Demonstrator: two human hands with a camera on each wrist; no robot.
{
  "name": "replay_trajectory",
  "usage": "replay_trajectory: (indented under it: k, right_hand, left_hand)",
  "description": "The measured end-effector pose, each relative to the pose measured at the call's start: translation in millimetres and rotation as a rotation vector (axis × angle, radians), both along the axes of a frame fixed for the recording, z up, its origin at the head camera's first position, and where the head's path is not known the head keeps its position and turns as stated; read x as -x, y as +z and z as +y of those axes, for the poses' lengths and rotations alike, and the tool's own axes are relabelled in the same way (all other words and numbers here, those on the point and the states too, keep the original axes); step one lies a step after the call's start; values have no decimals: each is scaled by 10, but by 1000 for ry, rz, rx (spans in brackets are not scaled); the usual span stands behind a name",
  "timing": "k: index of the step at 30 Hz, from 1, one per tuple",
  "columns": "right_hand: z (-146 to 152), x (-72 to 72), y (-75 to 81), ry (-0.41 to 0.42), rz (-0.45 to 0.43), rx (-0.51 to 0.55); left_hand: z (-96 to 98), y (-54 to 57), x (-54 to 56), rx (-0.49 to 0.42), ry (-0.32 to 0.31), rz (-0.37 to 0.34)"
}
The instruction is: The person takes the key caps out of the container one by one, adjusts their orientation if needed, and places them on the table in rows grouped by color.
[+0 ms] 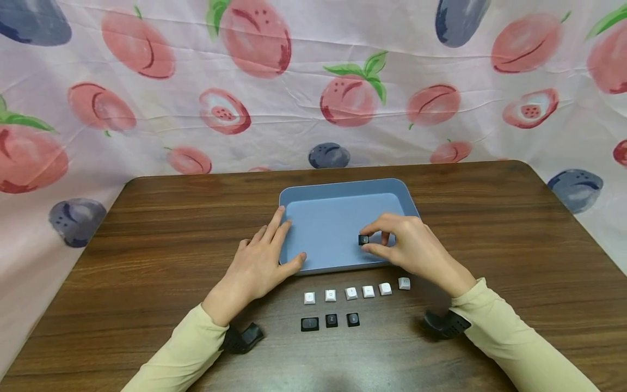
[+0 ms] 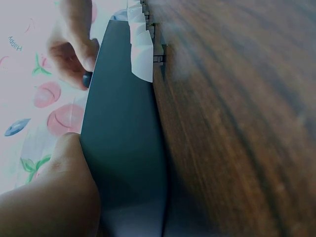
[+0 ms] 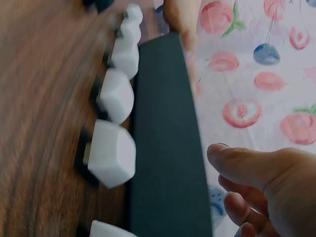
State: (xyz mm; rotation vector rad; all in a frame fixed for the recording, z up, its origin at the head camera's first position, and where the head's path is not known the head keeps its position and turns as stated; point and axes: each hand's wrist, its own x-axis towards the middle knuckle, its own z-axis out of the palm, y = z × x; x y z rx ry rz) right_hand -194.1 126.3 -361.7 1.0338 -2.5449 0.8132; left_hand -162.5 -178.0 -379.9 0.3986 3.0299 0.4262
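My right hand pinches a small black keycap between thumb and fingertips over the right half of a shallow blue tray. In the left wrist view that keycap shows dark at the fingertips, above the tray's rim. My left hand rests at the tray's front left corner, its fingers stretched along the left side and the thumb on the front rim. Several white keycaps stand in a row just in front of the tray. Three black keycaps form a shorter row nearer to me.
Everything stands on a brown wood-grain table. A fruit-print cloth hangs behind the table and along its sides. Each wrist carries a black camera, one beside the left sleeve and one beside the right sleeve.
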Motion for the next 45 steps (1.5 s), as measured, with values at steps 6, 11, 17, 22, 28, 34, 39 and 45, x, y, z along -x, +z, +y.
replay_trajectory:
  k: [6,11,17,22,28,34,39,45]
  right_hand:
    - [30,-163,11,51,40,9]
    - [66,-280,8,64,27,5]
    - [91,-399,-19,81,19,-5]
    - [108,-525,-91,103,53,-19]
    - [114,-671,-184,128,63,-39]
    - [116,-744,-268,147,41,-58]
    - [113,-765,-299,142,3,-87]
    - [116,-774,-313,145,-29,-81]
  left_hand:
    - [-15,-4,26,-5,-7,-18]
    - [-33,10,59,-1,-10,-19]
    - [-42,15,91,-3,-16,-14]
    - [-38,16,95,-3,-15,-15]
    - [-37,23,87,-7,-13,-16]
    - [-38,14,82,-13,-13,-15]
    - [-40,7,85,-10,-17,-17]
    - [-34,2,79,-11,-18,-8]
